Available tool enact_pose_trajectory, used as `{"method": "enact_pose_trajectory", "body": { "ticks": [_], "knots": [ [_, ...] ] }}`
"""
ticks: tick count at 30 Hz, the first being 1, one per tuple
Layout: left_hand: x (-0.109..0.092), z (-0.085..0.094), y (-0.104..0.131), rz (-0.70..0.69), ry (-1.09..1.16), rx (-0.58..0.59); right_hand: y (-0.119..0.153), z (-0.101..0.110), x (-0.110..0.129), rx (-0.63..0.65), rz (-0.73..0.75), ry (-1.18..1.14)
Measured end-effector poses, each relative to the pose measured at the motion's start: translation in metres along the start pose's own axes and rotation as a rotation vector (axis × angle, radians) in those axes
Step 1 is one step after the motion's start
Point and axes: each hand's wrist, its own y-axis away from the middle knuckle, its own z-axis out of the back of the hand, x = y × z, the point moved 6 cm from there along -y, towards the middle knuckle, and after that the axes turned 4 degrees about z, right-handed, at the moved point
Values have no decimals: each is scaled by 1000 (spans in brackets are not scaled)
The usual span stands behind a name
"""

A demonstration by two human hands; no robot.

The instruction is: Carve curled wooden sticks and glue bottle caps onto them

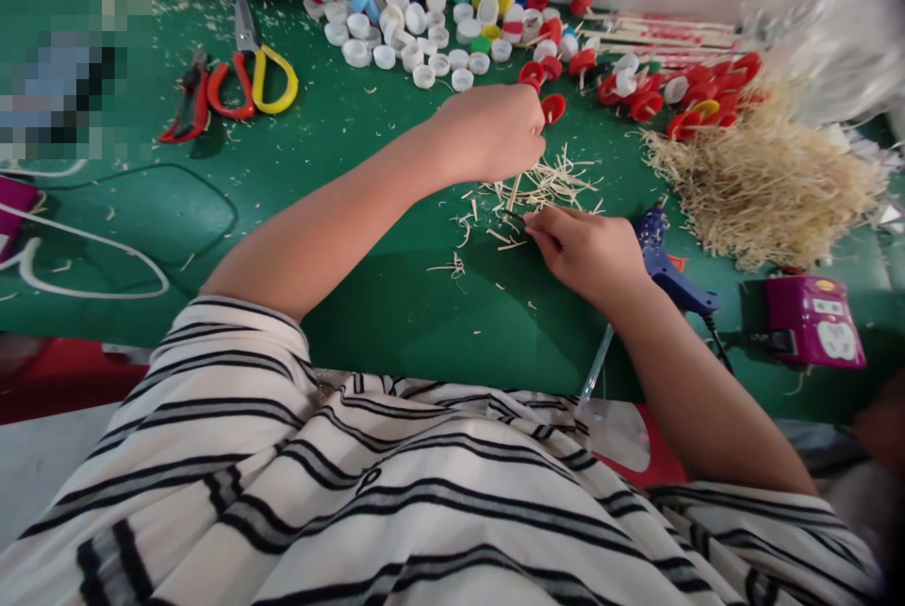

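Between the two hands, above the green table, a short visible length of pale stick, long axis mostly far to near. Farther off and to its left, the left hand, curled into a fist, seemingly around the stick's far part, with fingertips hidden. Nearer and to the right, the right hand, pinching a thin dark blade between thumb and forefinger, pointed left at the stick's near end; touching or apart, hard to tell. Just right of the knuckles, a red cap; gripped or merely lying there, impossible to say. Around the stick, loose wood curls, muddling its outline. Beyond, white caps; far right, red caps on sticks and a big heap of shavings. Beside the right wrist, a blue glue gun, with a purple box farther right. Well apart on the left, scissors and pliers.
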Motion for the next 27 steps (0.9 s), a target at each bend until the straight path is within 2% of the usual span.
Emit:
{"method": "enact_pose_trajectory", "body": {
  "ticks": [3, 10, 19, 27],
  "knots": [
    [-1, 0, 1, 6, 5, -8, -4, 3, 2, -38, -10, 3],
    [0, -2, -2, -1, 7, -18, -6, 0, 5, -29, 27, 14],
    [2, -3, -1, -15, 5, 1, 0, -6, 4, 45, 39, 22],
    [1, -1, -1, -29, 0, 7, -1, 0, 1, -29, 4, 10]
  ]
}}
